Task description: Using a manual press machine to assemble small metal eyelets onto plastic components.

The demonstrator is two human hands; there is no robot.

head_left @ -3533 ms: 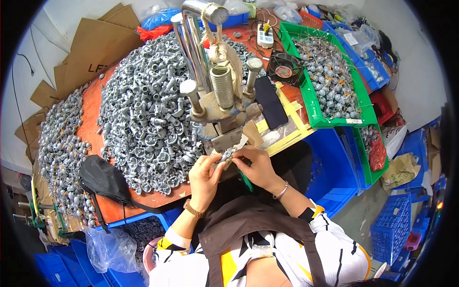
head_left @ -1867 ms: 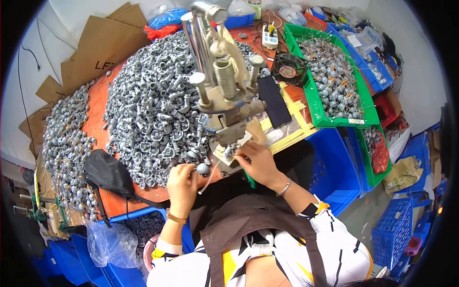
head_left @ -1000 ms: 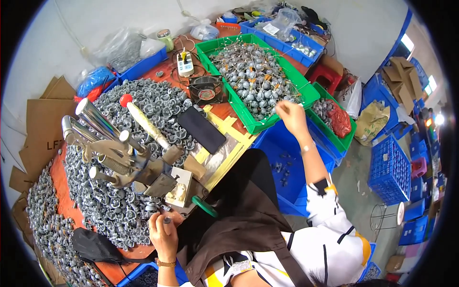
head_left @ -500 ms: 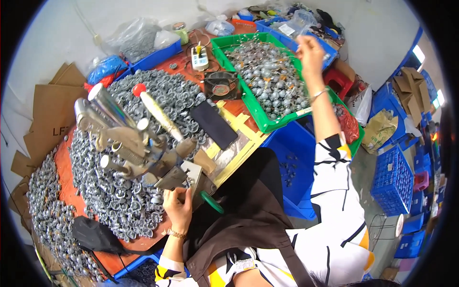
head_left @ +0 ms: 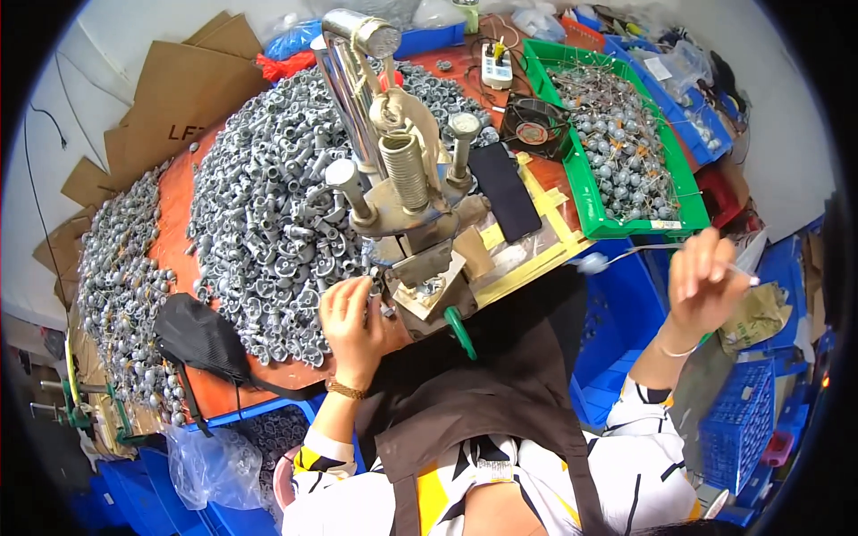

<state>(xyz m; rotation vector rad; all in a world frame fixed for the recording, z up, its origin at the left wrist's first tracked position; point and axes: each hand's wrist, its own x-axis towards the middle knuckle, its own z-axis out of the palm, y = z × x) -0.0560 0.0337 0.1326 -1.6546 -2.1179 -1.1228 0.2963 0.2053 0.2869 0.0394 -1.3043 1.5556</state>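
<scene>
One light-looking grey ball [head_left: 593, 263] right of the press [head_left: 409, 174], right hand [head_left: 702, 286] pinching its bendy wire [head_left: 639, 252], good spot imo; left hand's [head_left: 353, 330] fingers, can't make out.

Dark brown apron [head_left: 487, 393] over a white, black and yellow top [head_left: 639, 487], gold wristband [head_left: 345, 389] left, pale bangle [head_left: 681, 353] right.

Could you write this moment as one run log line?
left hand: beside grey parts, grip unclear | right hand: holding wired ball, blurred | phone: right of press

Pale walls [head_left: 786, 116] stand behind a reddish-orange table [head_left: 176, 223] — grey floor [head_left: 691, 404] lower right, an orange glow [head_left: 825, 382] far right
</scene>
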